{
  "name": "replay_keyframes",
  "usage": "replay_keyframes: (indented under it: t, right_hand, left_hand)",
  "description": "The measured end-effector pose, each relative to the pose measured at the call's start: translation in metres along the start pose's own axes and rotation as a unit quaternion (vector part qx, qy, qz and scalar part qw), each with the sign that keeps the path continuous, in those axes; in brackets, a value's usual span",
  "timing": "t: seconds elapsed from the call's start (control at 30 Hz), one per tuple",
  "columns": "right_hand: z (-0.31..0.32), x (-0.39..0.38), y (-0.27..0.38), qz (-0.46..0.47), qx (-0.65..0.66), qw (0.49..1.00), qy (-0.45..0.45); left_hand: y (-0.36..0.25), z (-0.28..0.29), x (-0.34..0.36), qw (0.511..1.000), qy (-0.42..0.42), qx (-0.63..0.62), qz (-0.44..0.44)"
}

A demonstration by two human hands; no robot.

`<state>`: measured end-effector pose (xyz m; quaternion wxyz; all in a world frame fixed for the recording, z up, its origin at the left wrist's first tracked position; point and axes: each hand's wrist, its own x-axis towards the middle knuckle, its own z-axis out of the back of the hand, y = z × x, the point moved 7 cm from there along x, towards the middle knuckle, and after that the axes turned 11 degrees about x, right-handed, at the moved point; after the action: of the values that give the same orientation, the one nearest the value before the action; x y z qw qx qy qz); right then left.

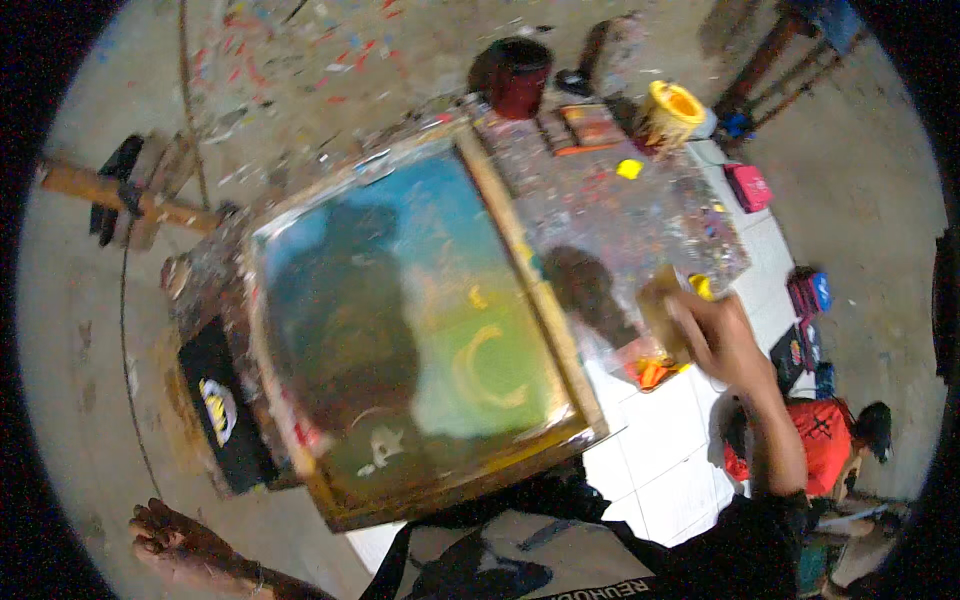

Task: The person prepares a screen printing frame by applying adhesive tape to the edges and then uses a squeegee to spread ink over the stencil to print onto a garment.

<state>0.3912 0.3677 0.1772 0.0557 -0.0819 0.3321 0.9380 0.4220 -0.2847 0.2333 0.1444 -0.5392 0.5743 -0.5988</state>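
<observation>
A framed printing screen [510,225] with blue-to-green mesh and pale letter shapes lies tilted on a paint-stained board [700,230], a shadow across it. Right of the frame, my right hand [715,335] is closed on a tan flat squeegee-like block [662,300], held over orange and yellow paint blobs [655,370]; the block's far side is blurred. My left hand [175,535] hangs at the lower left, away from the board, with fingers loosely bent and apart, holding nothing. Black fabric with a pale yellow print [220,400] sticks out at the screen's left.
A dark red bucket [515,80], yellow paint tub [665,120] and paint tools [590,127] stand at the back. A person in red [820,440] is low at right, near small pink and blue packs [750,185]. A wooden beam [100,190] juts left.
</observation>
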Motion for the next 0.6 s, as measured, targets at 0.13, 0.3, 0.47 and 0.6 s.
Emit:
replay_keyframes:
  t: [0.13,0.3,0.47,0.6]
  right_hand:
    - [0.026,0.093,-0.165,-0.038,-0.166,0.965,-0.202]
    - [0.028,0.123,-0.219,-0.184,-0.300,0.929,-0.115]
    - [0.040,0.079,-0.104,-0.012,-0.189,0.933,-0.305]
    - [0.010,-0.030,0.090,0.229,0.108,0.960,-0.122]
  left_hand:
    - [0.020,-0.060,-0.023,0.995,0.056,0.012,0.081]
    - [0.001,-0.121,-0.090,0.962,0.180,-0.125,0.162]
    - [0.001,-0.105,-0.073,0.950,0.258,-0.085,0.156]
    - [0.024,-0.115,-0.077,0.971,0.150,-0.009,0.187]
